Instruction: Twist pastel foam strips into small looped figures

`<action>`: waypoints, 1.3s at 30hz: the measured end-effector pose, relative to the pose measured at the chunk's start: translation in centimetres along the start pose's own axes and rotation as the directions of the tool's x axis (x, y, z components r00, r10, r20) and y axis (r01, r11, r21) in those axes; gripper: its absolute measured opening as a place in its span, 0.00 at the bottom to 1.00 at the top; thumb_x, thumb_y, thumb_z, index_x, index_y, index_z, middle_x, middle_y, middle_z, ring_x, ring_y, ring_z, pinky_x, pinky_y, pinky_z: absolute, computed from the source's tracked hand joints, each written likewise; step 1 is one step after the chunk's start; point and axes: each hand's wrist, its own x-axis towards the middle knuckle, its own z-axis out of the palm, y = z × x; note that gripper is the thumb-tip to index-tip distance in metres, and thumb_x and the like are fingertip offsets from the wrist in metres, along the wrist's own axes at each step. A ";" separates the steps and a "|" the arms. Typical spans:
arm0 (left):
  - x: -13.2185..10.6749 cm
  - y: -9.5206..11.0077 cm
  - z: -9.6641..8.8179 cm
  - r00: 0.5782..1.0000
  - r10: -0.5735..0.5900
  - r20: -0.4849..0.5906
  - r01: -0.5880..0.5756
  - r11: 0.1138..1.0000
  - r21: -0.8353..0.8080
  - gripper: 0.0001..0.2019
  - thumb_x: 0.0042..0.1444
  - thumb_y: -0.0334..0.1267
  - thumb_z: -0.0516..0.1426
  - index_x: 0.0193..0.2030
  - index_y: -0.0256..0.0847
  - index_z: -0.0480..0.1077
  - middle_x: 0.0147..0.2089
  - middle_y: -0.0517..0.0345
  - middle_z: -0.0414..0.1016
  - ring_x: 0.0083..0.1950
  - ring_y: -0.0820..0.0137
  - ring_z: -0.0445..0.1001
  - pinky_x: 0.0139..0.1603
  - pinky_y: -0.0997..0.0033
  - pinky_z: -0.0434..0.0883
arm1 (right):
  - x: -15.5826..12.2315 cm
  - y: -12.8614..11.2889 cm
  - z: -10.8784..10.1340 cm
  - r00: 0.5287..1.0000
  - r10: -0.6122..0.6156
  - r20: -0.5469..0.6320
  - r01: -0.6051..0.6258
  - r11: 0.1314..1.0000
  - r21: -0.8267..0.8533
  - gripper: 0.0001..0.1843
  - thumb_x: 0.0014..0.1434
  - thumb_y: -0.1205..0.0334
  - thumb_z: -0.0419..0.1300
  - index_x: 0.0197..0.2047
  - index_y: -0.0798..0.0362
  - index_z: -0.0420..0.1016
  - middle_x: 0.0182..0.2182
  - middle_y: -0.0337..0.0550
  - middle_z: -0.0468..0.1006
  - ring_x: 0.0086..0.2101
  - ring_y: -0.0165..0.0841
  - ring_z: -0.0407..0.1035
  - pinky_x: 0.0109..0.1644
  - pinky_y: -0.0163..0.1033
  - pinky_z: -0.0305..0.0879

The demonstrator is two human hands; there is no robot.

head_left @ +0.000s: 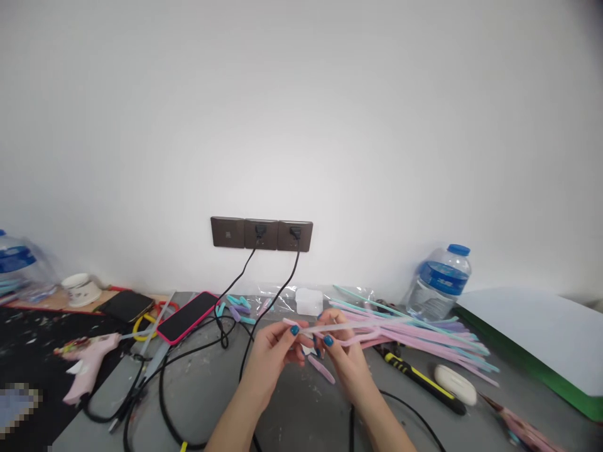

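My left hand (276,348) pinches one end of a pink pipe cleaner (360,337) between thumb and fingers. Close beside it, my right hand (343,351) is closed on the same pipe cleaner, whose loose length bends off to the right. A pale, whitish strip (346,326) also runs between the fingers toward the right; its kind is unclear. Both thumbs have blue nails. Below the hands lies a short pink-purple pipe cleaner piece (321,370) on the grey tabletop (292,417). Behind the right hand spreads a bundle of pink, teal and purple pipe cleaners (433,339).
At left are a pink glue gun (89,364), scissors (141,328), a pink-edged phone (189,317) and black cables (162,383). Short teal pieces (233,307) lie behind. A water bottle (440,282), yellow-black utility knife (424,383), white case (455,384) and pliers-like tool (521,427) are right.
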 end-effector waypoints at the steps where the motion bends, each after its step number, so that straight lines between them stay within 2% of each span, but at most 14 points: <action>1: 0.0 -0.1 0.0 1.000 -0.008 0.024 0.008 1.000 0.018 0.18 0.47 0.48 0.65 0.38 0.33 0.79 0.26 0.51 0.78 0.22 0.77 0.67 0.23 0.78 0.69 | 0.0 0.0 0.0 1.000 0.001 -0.010 -0.001 0.999 -0.032 0.17 0.55 0.46 0.62 0.36 0.51 0.68 0.23 0.34 0.66 0.22 0.27 0.58 0.26 0.33 0.54; 5: -0.1 -0.7 0.1 0.999 0.008 0.050 -0.011 0.999 0.050 0.17 0.49 0.47 0.64 0.39 0.34 0.78 0.27 0.52 0.78 0.23 0.75 0.69 0.25 0.76 0.71 | -0.1 0.1 0.4 0.999 0.032 -0.040 -0.035 0.997 -0.069 0.13 0.59 0.51 0.60 0.32 0.52 0.69 0.19 0.32 0.65 0.19 0.25 0.58 0.22 0.30 0.53; 10: 0.3 -1.2 -0.1 0.996 0.079 -0.049 -0.079 0.997 0.005 0.13 0.46 0.43 0.66 0.34 0.36 0.78 0.25 0.56 0.76 0.26 0.74 0.72 0.29 0.76 0.72 | 0.0 0.5 1.3 0.995 0.090 -0.032 -0.084 0.983 0.165 0.13 0.58 0.52 0.61 0.32 0.51 0.66 0.17 0.32 0.70 0.17 0.26 0.63 0.21 0.29 0.58; 14: 0.7 -1.6 -0.4 0.994 0.108 -0.033 -0.107 0.994 0.022 0.12 0.44 0.41 0.67 0.34 0.35 0.78 0.28 0.55 0.77 0.29 0.71 0.73 0.31 0.73 0.73 | 0.3 0.6 1.3 0.996 0.085 0.007 -0.085 0.972 0.218 0.12 0.55 0.54 0.64 0.34 0.52 0.68 0.20 0.35 0.75 0.19 0.26 0.68 0.24 0.30 0.63; 18: 0.8 -1.6 -0.7 0.986 0.160 -0.043 -0.159 0.987 0.025 0.12 0.46 0.42 0.66 0.35 0.35 0.78 0.29 0.54 0.78 0.31 0.69 0.74 0.34 0.73 0.73 | 0.4 0.7 1.0 0.995 0.096 0.021 -0.098 0.975 0.197 0.13 0.54 0.54 0.66 0.33 0.53 0.69 0.23 0.39 0.78 0.20 0.27 0.71 0.25 0.31 0.65; 23: 0.7 -1.2 -0.7 0.961 0.195 -0.194 -0.210 0.976 -0.059 0.11 0.43 0.41 0.67 0.32 0.37 0.77 0.36 0.52 0.80 0.38 0.67 0.78 0.43 0.71 0.74 | 0.6 0.8 1.0 0.990 0.138 -0.025 -0.132 0.976 0.176 0.15 0.53 0.53 0.66 0.29 0.55 0.70 0.23 0.41 0.78 0.21 0.28 0.71 0.27 0.32 0.67; 29: 0.5 -1.0 -0.5 0.943 0.211 -0.257 -0.254 0.956 -0.144 0.11 0.43 0.40 0.68 0.31 0.38 0.76 0.37 0.52 0.80 0.38 0.66 0.79 0.39 0.71 0.75 | 0.3 1.0 1.7 0.981 0.177 0.078 -0.187 0.968 0.164 0.16 0.54 0.52 0.66 0.28 0.54 0.67 0.23 0.42 0.79 0.22 0.29 0.72 0.28 0.33 0.67; 36: 0.4 -0.6 -0.8 0.916 0.274 -0.294 -0.300 0.953 -0.046 0.12 0.43 0.41 0.67 0.33 0.37 0.76 0.40 0.47 0.81 0.39 0.61 0.80 0.41 0.65 0.76 | 0.0 0.5 1.9 0.987 0.130 0.092 -0.139 0.985 0.101 0.15 0.53 0.52 0.66 0.29 0.54 0.67 0.23 0.41 0.79 0.23 0.30 0.72 0.28 0.34 0.69; 39: 0.6 -0.4 -1.3 0.878 0.333 -0.344 -0.341 0.939 0.039 0.13 0.43 0.43 0.66 0.33 0.37 0.76 0.39 0.47 0.81 0.38 0.61 0.80 0.41 0.64 0.77 | -0.1 0.2 1.8 0.997 0.060 0.058 -0.062 0.997 0.041 0.14 0.54 0.53 0.65 0.30 0.53 0.68 0.23 0.41 0.78 0.22 0.30 0.72 0.27 0.34 0.69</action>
